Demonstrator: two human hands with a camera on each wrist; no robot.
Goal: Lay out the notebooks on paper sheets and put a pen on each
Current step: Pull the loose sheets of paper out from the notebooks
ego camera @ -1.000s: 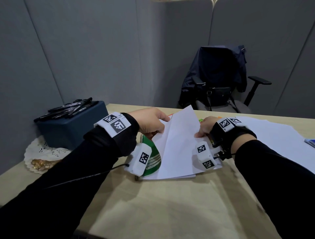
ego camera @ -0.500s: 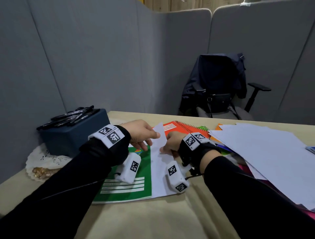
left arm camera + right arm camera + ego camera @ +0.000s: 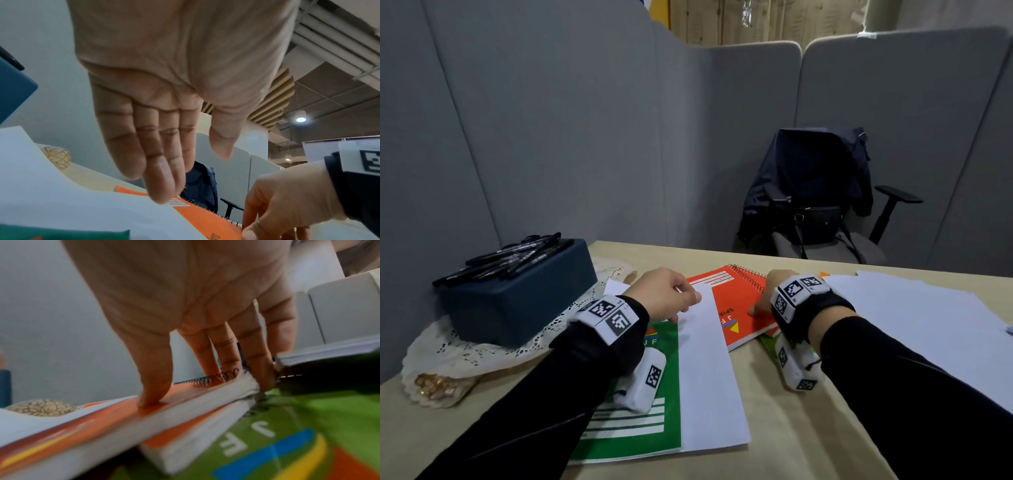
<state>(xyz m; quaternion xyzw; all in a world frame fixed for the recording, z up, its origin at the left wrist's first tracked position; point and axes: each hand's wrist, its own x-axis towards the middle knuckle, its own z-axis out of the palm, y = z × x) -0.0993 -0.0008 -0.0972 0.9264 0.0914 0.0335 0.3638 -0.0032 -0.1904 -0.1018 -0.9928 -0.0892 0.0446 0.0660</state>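
Right hand (image 3: 774, 291) pinches the orange spiral notebook (image 3: 736, 305) at 1 o'clock, left hand (image 3: 664, 294) open above the paper sheet (image 3: 705, 377); next: needs its own sheet.

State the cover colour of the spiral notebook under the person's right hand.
Orange-red. The spiral notebook shows it best in the head view, where the right hand grips it.
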